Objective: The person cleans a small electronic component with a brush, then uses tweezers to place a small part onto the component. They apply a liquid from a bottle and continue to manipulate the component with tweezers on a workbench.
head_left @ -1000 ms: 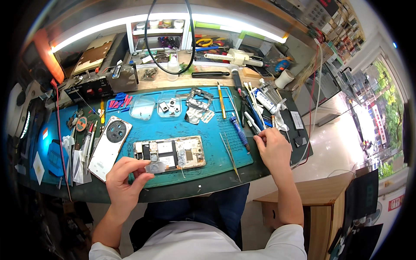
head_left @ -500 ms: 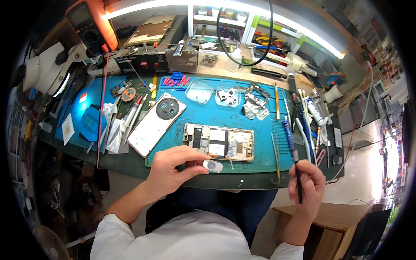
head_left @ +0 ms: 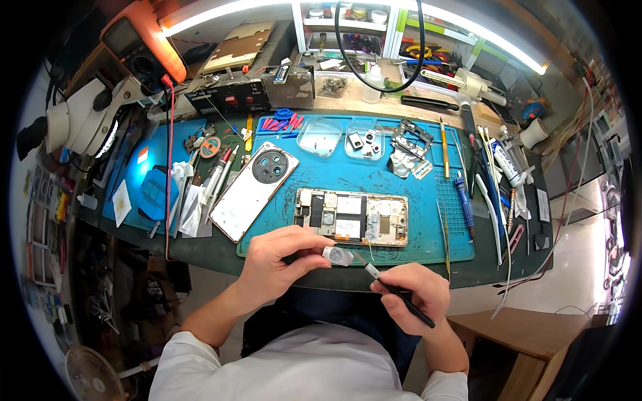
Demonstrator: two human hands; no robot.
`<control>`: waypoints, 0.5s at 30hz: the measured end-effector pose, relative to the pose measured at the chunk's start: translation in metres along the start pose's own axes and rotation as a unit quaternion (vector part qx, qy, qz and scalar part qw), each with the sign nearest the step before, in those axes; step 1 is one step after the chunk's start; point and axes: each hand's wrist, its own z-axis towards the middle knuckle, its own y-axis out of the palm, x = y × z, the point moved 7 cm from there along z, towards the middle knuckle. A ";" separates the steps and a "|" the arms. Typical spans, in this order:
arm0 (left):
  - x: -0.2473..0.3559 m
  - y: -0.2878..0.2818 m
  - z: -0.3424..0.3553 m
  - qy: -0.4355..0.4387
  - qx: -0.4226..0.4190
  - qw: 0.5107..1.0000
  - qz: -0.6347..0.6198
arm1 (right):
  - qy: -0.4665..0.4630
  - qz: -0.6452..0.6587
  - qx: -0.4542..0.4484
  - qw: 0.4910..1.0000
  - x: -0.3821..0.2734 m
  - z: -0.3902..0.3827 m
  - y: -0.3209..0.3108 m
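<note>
Between the thumb and fingers of my left hand [head_left: 271, 264] is a small clear-and-white piece with a dark round centre [head_left: 339, 255]. My right hand [head_left: 416, 294] grips a slim black-handled tool with a pale metallic collar [head_left: 372, 270]; its thin tip points at the piece, and whether they touch I cannot tell. Just beyond both hands an opened smartphone [head_left: 384, 224] lies flat on the blue work mat [head_left: 281, 217], its inside parts showing. To its left rests a white phone back panel [head_left: 241, 204] with a large round black camera ring.
Two clear plastic trays [head_left: 318, 138] stand behind the phone, one with small parts. A loose metal frame [head_left: 411, 138] lies beside them. Right of the phone are a blue screwdriver [head_left: 464, 204] and several tools. A microscope [head_left: 80, 120] and orange multimeter [head_left: 144, 43] stand left.
My right hand has moved left with the black-handled tool, from the mat's right front to beside the piece. The tool's tip now points toward my left hand, which still holds the piece.
</note>
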 end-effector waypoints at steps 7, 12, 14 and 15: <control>0.001 0.000 0.001 0.008 0.001 1.000 0.008 | -0.062 -0.045 -0.040 0.996 -0.006 0.002 0.004; 0.001 -0.001 0.001 0.013 0.005 1.000 0.011 | -0.048 -0.038 -0.047 0.997 -0.005 0.003 0.004; 0.001 -0.001 0.001 0.014 0.005 1.000 0.010 | -0.052 -0.039 -0.047 0.997 -0.004 0.003 0.004; 0.000 -0.001 0.001 0.014 0.005 1.000 0.009 | -0.051 -0.040 -0.048 0.997 -0.004 0.003 0.004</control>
